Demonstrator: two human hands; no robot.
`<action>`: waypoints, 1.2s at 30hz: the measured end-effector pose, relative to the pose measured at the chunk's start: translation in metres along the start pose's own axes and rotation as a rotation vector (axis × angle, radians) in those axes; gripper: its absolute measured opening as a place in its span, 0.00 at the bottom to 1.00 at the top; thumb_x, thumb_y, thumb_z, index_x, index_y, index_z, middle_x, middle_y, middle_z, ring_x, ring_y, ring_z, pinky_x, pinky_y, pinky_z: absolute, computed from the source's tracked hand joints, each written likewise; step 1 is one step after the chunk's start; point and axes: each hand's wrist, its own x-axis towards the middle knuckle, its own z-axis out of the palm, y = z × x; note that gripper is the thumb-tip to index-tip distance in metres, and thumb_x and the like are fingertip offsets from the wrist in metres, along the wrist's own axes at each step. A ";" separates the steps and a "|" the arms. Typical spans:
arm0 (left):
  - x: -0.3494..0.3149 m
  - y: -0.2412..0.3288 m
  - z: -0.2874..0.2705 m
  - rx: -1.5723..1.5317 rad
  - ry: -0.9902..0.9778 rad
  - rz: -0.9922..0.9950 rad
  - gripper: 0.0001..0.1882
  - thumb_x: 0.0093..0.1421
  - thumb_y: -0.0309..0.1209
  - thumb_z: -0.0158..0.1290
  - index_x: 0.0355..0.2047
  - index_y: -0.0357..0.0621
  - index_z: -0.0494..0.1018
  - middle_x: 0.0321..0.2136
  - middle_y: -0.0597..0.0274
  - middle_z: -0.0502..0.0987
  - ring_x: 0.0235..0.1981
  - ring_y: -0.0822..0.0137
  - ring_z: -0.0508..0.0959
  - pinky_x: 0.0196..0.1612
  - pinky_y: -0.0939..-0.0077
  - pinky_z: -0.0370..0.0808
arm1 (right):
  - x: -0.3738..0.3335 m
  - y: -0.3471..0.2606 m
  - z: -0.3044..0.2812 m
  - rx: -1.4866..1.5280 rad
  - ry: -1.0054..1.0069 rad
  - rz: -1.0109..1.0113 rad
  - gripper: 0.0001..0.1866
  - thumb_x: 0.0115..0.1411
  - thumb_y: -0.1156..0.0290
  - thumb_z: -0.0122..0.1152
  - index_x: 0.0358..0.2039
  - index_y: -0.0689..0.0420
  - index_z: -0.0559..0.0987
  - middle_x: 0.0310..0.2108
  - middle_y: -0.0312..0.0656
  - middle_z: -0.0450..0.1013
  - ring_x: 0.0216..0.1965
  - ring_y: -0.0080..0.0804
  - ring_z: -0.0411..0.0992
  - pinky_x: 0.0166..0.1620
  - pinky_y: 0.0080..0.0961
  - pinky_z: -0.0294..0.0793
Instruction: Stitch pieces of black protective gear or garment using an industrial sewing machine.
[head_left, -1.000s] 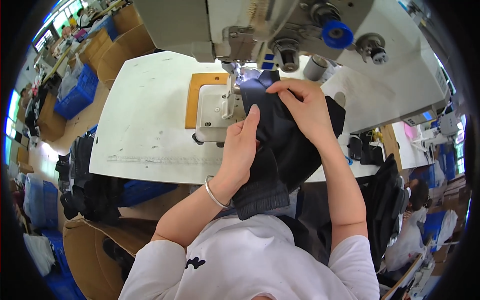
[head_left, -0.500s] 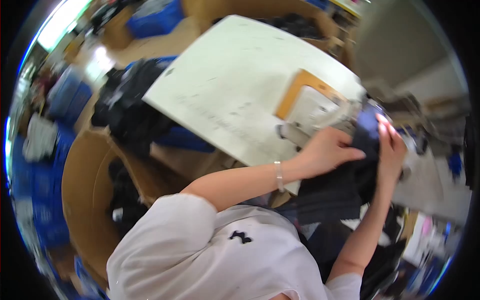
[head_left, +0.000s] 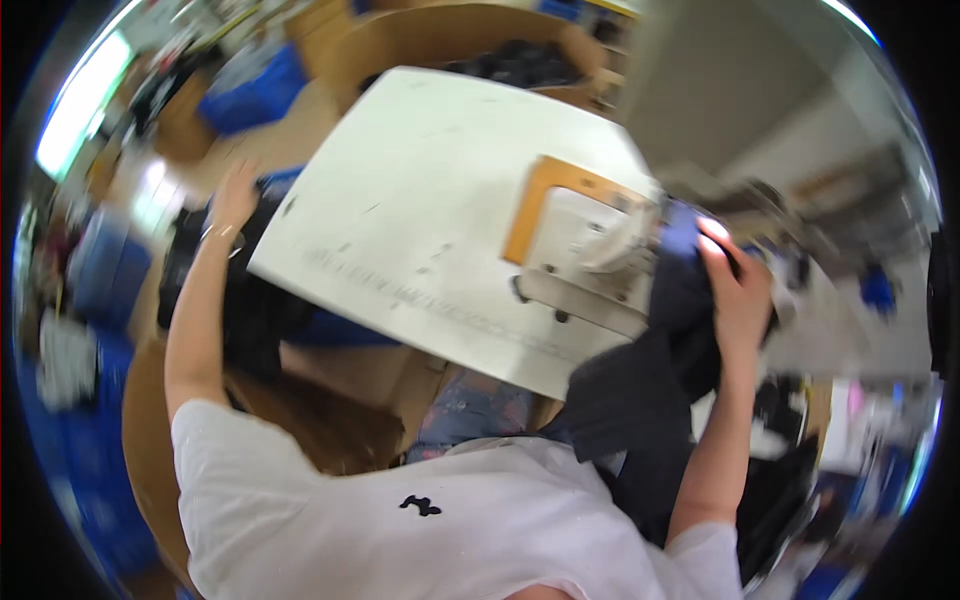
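My right hand is closed on a dark cloth piece, its fingertips at the cloth's upper end beside the sewing machine. A bluish light falls on the cloth there. The rest of the cloth hangs over the table's near right edge toward my lap. My left arm is stretched far out to the left. Over a heap of dark cloth is my left hand, blurred, its fingers looking extended with nothing visible in them. Whether it touches the heap I cannot tell.
The white machine table carries an orange-brown angled guide. A blue crate sits under the dark heap. Large cardboard bins stand behind the table and at my left. A blue bag lies farther off.
My left hand has left the cloth by the machine and swung far left to the dark heap. My right hand stays on the cloth. The view has shifted a little.
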 end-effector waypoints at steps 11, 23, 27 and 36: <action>0.018 0.025 0.012 0.250 -0.393 0.273 0.41 0.28 0.29 0.74 0.47 0.41 0.70 0.43 0.49 0.73 0.46 0.46 0.74 0.49 0.58 0.71 | 0.001 0.004 0.003 -0.133 0.159 -0.010 0.19 0.58 0.56 0.61 0.28 0.62 0.79 0.24 0.51 0.75 0.29 0.49 0.74 0.34 0.37 0.71; 0.081 0.047 -0.229 -0.595 -0.061 -0.050 0.24 0.59 0.41 0.59 0.46 0.31 0.76 0.37 0.59 0.80 0.35 0.71 0.78 0.40 0.77 0.75 | -0.001 0.009 0.014 0.111 0.081 -0.117 0.14 0.56 0.59 0.64 0.42 0.48 0.84 0.28 0.46 0.78 0.28 0.38 0.73 0.36 0.28 0.72; 0.047 0.234 -0.244 -0.809 -0.354 0.101 0.19 0.57 0.40 0.58 0.37 0.34 0.78 0.27 0.68 0.78 0.27 0.79 0.75 0.29 0.85 0.69 | -0.003 0.003 0.013 0.011 0.038 -0.089 0.12 0.56 0.67 0.65 0.42 0.53 0.84 0.33 0.44 0.80 0.34 0.33 0.77 0.44 0.22 0.72; 0.042 0.388 -0.197 -1.211 -0.833 -0.017 0.13 0.54 0.31 0.64 0.33 0.32 0.79 0.27 0.62 0.81 0.23 0.76 0.79 0.28 0.84 0.76 | -0.015 0.008 0.019 -0.172 0.139 -0.265 0.12 0.55 0.62 0.66 0.40 0.46 0.83 0.25 0.39 0.74 0.25 0.37 0.73 0.29 0.30 0.70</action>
